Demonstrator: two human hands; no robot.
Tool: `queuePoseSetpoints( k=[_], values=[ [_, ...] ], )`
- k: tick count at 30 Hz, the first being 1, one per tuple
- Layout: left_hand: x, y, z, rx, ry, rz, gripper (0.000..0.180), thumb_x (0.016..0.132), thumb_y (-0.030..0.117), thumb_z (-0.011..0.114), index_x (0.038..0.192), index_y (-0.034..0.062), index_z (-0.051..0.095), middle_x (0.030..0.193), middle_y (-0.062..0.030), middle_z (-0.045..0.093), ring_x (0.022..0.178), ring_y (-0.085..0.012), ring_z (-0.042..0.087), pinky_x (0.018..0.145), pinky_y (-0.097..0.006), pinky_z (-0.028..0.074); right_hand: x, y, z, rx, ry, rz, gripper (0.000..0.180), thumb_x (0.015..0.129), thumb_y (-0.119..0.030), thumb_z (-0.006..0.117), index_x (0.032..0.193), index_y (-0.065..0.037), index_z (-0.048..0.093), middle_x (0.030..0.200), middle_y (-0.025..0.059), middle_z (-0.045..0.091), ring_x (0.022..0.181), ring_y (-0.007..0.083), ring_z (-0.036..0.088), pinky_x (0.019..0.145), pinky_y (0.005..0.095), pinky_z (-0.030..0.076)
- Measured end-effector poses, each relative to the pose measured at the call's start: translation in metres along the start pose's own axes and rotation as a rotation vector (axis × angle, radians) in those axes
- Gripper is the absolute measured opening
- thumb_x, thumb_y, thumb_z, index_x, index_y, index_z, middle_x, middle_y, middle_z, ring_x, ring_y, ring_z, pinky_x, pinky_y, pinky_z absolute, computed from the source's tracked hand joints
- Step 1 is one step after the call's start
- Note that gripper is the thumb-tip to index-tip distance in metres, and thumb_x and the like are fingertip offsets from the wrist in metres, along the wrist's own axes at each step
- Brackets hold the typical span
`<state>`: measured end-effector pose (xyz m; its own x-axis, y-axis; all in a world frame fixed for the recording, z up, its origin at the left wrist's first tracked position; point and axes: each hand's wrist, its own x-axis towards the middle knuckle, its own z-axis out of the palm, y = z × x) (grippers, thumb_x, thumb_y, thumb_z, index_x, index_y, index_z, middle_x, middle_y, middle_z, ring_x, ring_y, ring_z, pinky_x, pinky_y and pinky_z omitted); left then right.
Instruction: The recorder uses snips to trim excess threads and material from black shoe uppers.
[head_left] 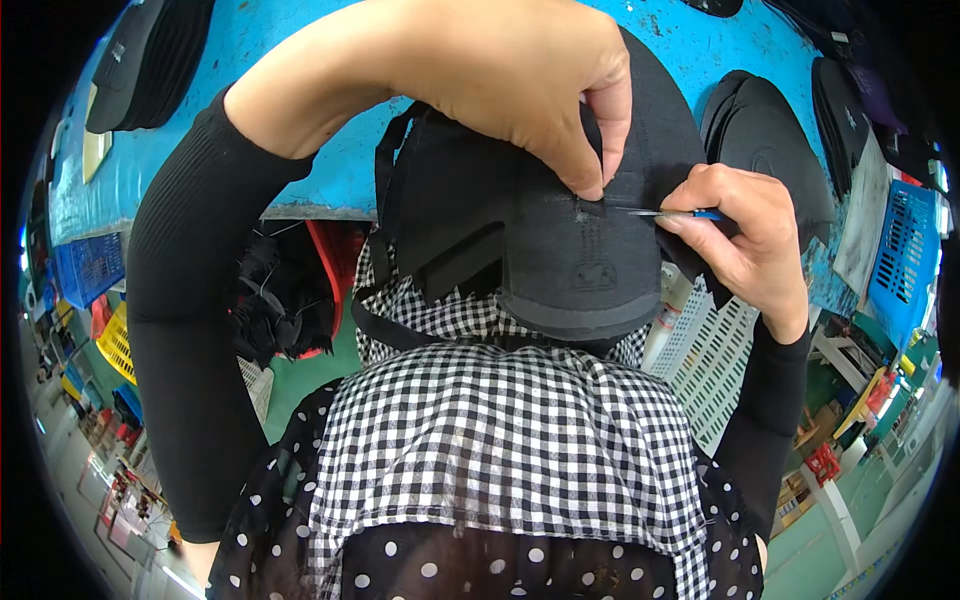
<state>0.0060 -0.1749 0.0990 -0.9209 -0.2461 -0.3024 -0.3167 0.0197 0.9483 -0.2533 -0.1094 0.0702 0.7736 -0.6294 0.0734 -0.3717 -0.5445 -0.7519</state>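
A black sewn fabric piece (585,255) with a rounded lower end lies before me, over the table's near edge and toward my lap. My left hand (530,85) reaches across from above, thumb and fingertips pinched on a small black fabric flap (592,208) on this piece. At its right, my right hand (740,225) grips a thin tool with a blue handle (706,214) and a slim metal tip (643,212). The tip points left at the flap, close to my left fingertips. Whether it touches the fabric I cannot tell.
On the blue table (345,170), black rounded pieces lie stacked at the right (765,140) and far left (150,65). A red bin (325,265) with black scraps stands below the edge. At right are a pale slotted crate (712,350) and a blue basket (905,250).
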Motion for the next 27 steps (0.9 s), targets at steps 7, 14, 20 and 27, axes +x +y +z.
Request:
queuePoseSetpoints(
  k=[7, 14, 20, 27],
  values=[
    [-0.002, 0.002, 0.008, 0.167, 0.088, 0.060, 0.020, 0.081, 0.015, 0.066, 0.091, -0.0009, 0.071, 0.083, -0.0129, 0.071, 0.077, -0.0207, 0.065, 0.072, -0.031, 0.049, 0.010, -0.011, 0.004, -0.051, -0.008, -0.009, 0.011, 0.075, -0.003, 0.073, 0.080, -0.001, 0.063, 0.072, 0.0082, 0.063, 0.062, 0.0223, 0.062, 0.056, 0.0309, 0.046],
    [-0.008, 0.005, 0.014, 0.223, 0.123, 0.007, 0.020, 0.079, 0.017, 0.067, 0.089, -0.0009, 0.070, 0.078, -0.0147, 0.068, 0.076, -0.0251, 0.065, 0.070, -0.034, 0.049, 0.016, -0.009, 0.004, -0.087, -0.224, -0.100, 0.014, 0.079, -0.013, 0.071, 0.083, -0.009, 0.058, 0.067, 0.0072, 0.056, 0.058, 0.0247, 0.058, 0.051, 0.0341, 0.044],
    [-0.007, 0.019, 0.007, 0.521, 0.265, -0.163, 0.022, 0.082, 0.020, 0.066, 0.090, 0.0000, 0.068, 0.077, -0.0136, 0.067, 0.073, -0.0235, 0.064, 0.067, -0.033, 0.049, 0.017, -0.010, 0.004, -0.139, -0.061, 0.019, 0.011, 0.078, -0.007, 0.071, 0.080, 0.000, 0.063, 0.071, 0.0088, 0.061, 0.062, 0.0240, 0.062, 0.055, 0.0299, 0.046],
    [-0.010, 0.012, 0.009, 0.395, 0.229, -0.138, 0.023, 0.083, 0.020, 0.062, 0.091, -0.0016, 0.067, 0.079, -0.0129, 0.068, 0.072, -0.0218, 0.064, 0.067, -0.033, 0.049, 0.029, -0.016, 0.014, -0.439, 0.078, -0.017, 0.014, 0.077, -0.004, 0.071, 0.085, -0.002, 0.059, 0.074, 0.0096, 0.061, 0.066, 0.0286, 0.062, 0.058, 0.0332, 0.048]
  ],
)
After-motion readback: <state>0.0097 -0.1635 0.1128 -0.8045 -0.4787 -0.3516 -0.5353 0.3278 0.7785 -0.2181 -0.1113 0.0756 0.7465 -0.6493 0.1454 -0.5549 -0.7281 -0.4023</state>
